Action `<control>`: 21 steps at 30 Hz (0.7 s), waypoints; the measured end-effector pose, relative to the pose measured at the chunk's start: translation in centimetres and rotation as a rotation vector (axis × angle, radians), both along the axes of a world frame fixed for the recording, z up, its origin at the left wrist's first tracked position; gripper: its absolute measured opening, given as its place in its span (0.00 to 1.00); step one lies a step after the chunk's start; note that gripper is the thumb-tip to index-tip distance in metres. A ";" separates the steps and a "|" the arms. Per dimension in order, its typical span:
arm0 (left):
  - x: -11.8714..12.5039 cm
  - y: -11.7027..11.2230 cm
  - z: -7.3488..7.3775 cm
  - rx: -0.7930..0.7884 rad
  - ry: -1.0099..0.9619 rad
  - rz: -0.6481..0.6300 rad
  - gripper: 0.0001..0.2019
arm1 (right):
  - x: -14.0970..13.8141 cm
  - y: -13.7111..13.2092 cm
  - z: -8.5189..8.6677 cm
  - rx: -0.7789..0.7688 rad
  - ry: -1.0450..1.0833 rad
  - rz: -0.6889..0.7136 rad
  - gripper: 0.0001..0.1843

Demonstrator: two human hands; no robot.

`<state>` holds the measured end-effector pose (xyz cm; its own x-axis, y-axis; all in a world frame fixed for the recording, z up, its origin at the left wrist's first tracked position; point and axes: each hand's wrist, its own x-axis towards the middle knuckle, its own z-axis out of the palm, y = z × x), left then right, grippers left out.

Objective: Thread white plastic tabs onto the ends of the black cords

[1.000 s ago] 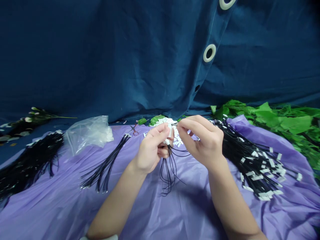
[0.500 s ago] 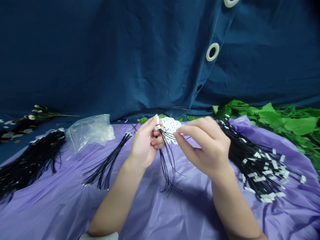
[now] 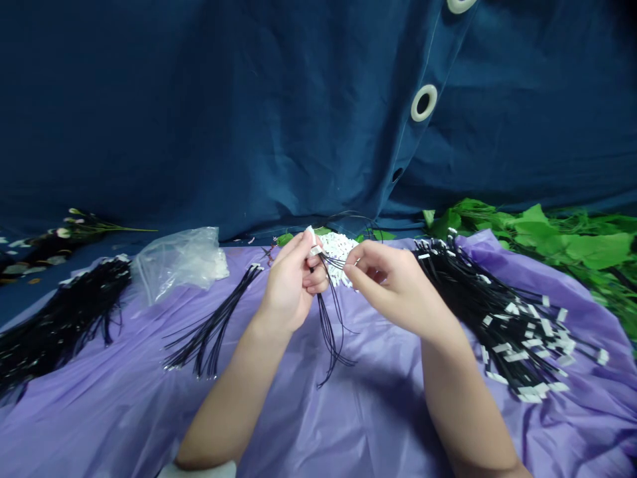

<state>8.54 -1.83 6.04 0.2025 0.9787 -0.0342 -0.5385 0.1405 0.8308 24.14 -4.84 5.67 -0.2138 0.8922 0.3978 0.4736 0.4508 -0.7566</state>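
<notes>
My left hand is closed around a small white connector, with a white piece showing at its fingertips. Thin black wires run from the connector; some hang below the hand and others stretch rightward. At the right ends of those stretched wires, my right hand pinches with thumb and forefinger. The exact wire in that pinch is too small to make out. Behind both hands lies a pile of small white connectors on the purple cloth.
Left of the hands are a small bundle of black wires, a clear plastic bag and a large black wire bundle. To the right lie many black wires with white connectors and green leaves. A blue curtain hangs behind.
My right hand has moved left, closer to my left hand, and its fingers have curled more. The hanging wires have swung slightly. My left hand keeps its hold.
</notes>
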 end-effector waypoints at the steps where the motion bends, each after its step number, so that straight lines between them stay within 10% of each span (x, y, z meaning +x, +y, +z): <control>1: 0.0 0.1 0.0 0.010 0.014 0.011 0.12 | 0.7 0.0 0.2 -0.077 0.089 0.061 0.03; 9: 0.0 -0.3 -0.2 0.081 0.075 0.003 0.11 | 7.4 -0.1 0.8 -0.139 0.670 0.504 0.08; 16: 0.7 -1.0 -0.7 0.106 0.127 -0.067 0.11 | 4.4 0.3 1.3 0.407 1.101 0.105 0.14; 21: 0.8 -1.1 -0.9 0.136 0.166 -0.113 0.11 | 4.8 0.6 1.5 0.476 1.041 -0.039 0.14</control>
